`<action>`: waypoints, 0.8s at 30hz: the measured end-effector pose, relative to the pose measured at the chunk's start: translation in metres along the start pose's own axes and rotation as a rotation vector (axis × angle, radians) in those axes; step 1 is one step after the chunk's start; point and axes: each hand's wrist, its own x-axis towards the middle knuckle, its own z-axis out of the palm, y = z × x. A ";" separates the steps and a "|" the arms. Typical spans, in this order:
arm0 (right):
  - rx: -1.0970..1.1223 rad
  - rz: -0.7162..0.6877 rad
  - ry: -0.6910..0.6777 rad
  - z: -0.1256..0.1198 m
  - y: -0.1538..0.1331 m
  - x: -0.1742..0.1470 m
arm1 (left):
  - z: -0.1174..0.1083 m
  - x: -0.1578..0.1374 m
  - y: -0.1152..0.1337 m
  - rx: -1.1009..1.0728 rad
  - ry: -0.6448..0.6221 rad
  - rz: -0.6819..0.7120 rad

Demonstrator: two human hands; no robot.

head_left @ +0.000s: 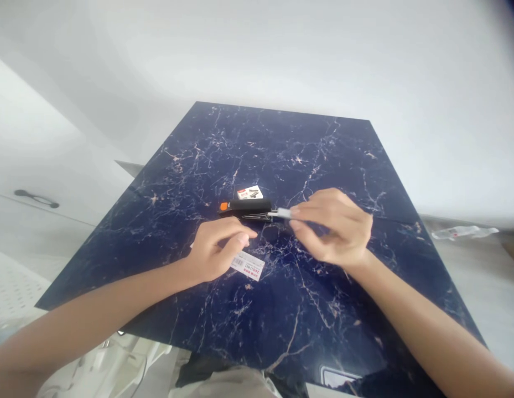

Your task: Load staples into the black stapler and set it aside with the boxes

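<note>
A black stapler [250, 207] with an orange end lies on the dark blue marbled table, its inner metal track partly exposed. My right hand [333, 226] is closed, pinching a small pale strip [284, 213] that looks like a row of staples, at the right end of the stapler. Just below the stapler's left part rests my left hand [219, 246], fingers loosely stretched to the right, with nothing visible in it. Under and beside that hand lies a white printed card [250, 266] with a barcode. Behind the stapler sits a small white staple box [250, 192].
The marbled table [298, 143] stands close to a white wall. A clear plastic item [464, 232] lies beyond its right edge. At the front edge a phone-like object [339, 378] partly shows. A white cabinet with a dark handle [36, 198] stands at the left.
</note>
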 end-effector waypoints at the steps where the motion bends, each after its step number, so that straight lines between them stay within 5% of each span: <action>1: -0.014 0.054 0.018 -0.001 0.009 -0.002 | 0.001 -0.001 0.001 0.037 -0.031 0.083; 6: 0.045 0.003 0.043 0.012 0.042 -0.012 | 0.006 -0.008 0.007 0.276 -0.234 0.636; 9: 0.063 -0.014 -0.021 0.022 0.046 -0.015 | 0.006 -0.009 0.007 0.300 -0.312 0.776; 15: 0.087 -0.038 -0.131 0.026 0.045 -0.018 | 0.000 -0.005 -0.004 0.289 -0.272 0.659; 24: 0.071 -0.016 -0.193 0.027 0.045 -0.018 | 0.003 -0.006 -0.003 0.307 -0.350 0.670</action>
